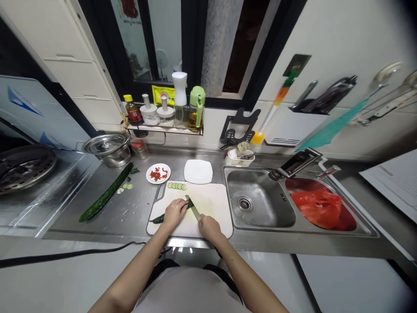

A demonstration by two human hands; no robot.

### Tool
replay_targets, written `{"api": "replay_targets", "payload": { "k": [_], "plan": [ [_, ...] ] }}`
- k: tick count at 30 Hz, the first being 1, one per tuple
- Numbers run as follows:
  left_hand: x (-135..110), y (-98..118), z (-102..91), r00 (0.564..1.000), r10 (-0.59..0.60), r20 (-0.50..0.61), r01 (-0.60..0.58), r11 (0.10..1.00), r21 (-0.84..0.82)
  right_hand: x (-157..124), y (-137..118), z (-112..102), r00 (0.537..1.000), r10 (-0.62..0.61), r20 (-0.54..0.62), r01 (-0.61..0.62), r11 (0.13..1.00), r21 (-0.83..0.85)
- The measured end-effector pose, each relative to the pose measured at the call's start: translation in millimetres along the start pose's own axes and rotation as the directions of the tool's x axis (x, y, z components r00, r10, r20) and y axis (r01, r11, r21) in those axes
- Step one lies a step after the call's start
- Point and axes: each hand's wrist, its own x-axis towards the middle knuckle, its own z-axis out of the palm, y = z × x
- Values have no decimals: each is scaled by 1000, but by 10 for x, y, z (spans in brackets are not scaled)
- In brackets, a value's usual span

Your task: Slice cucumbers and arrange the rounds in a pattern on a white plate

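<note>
On the white cutting board [211, 200] lies a dark green cucumber piece [158, 219], partly covered by my left hand [176, 211], whose fingers press it down. My right hand [209, 227] is wrapped round the handle of a kitchen knife [194, 208]. The blade reaches the cucumber's right end, close to my left fingertips; whether it has cut in, I cannot tell. A row of several thin cucumber slices [177, 186] rests at the board's upper left edge. Behind the board are a bare white plate [198, 171] and a small plate [149, 174] of chopped red pieces.
A long cucumber [107, 194] lies on the steel counter at left, near cut scraps [125, 188]. A lidded steel pot [112, 150] stands behind it. To the right are a sink [260, 221] with a faucet [295, 163] and a red plastic bag [317, 206]. Condiments line a rack [166, 129].
</note>
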Motion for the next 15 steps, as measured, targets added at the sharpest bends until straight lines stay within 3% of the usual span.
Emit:
{"api": "replay_targets", "payload": {
  "k": [15],
  "plan": [
    [-67,16,-51,996,-88,-15,88,996,-26,-122,98,-33,989,101,-111,-98,995,31]
  ]
}}
